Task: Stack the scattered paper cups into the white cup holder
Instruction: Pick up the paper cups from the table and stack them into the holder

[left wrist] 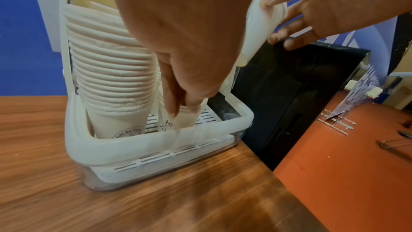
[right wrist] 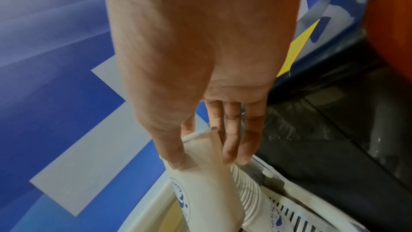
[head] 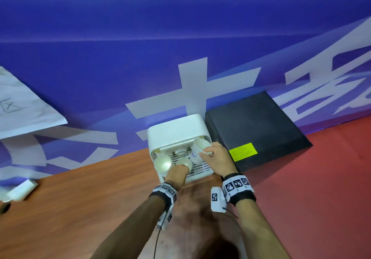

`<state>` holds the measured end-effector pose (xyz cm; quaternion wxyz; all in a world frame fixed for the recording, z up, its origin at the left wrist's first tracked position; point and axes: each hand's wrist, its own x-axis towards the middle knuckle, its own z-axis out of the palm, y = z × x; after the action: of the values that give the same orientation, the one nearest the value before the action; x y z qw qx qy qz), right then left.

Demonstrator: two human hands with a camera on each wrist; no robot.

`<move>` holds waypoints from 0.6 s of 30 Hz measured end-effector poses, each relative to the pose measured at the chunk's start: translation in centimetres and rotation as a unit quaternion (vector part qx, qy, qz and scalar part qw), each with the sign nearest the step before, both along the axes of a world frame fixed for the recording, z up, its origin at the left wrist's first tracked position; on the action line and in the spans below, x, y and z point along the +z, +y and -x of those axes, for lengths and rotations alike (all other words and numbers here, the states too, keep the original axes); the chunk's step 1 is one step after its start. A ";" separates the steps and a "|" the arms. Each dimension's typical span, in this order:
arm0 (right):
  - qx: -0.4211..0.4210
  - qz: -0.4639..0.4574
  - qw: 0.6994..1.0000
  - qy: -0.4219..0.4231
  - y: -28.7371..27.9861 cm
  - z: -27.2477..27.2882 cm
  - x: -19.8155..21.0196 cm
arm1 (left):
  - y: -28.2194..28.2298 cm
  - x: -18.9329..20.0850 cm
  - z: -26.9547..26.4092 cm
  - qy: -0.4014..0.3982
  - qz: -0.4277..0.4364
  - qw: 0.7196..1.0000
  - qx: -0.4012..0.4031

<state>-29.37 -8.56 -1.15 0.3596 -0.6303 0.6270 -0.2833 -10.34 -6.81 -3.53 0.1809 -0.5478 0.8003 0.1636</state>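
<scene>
The white cup holder [head: 176,128] stands on the wooden table against the blue wall, with its slotted tray [left wrist: 207,117] at the front. A tall stack of paper cups [left wrist: 111,70] leans in its left side. My left hand [head: 181,166] reaches into the tray and pinches a single paper cup [left wrist: 187,119] beside that stack. My right hand [head: 205,153] holds another paper cup [head: 197,150] by its rim, tilted, over the holder's right side. In the right wrist view, thumb and fingers [right wrist: 229,149] pinch this cup [right wrist: 200,191] above a second stack of cups [right wrist: 247,191].
A black box [head: 255,126] with a yellow label sits right beside the holder on the red surface [head: 321,178]. A white roll [head: 22,190] lies at the far left of the wooden table [head: 80,198]. A paper sheet [head: 24,108] hangs on the wall.
</scene>
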 end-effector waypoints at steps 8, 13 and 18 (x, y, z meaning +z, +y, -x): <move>0.060 -0.050 0.997 0.021 0.0 -3.1 -2.6 | 1.3 0.1 -1.3 0.087 -0.004 0.996 0.024; 0.071 -0.083 0.992 0.064 0.5 -4.8 -4.0 | 1.6 0.5 -2.9 0.135 0.005 0.988 0.075; 0.109 -0.074 0.983 0.127 0.4 -5.5 -4.8 | 1.4 1.2 -3.7 0.129 0.058 0.986 0.092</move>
<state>-23.86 -8.21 -5.91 0.3519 -0.6975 0.6140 -0.1126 -6.64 -5.44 -2.33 0.0279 -0.6033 0.7710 0.2021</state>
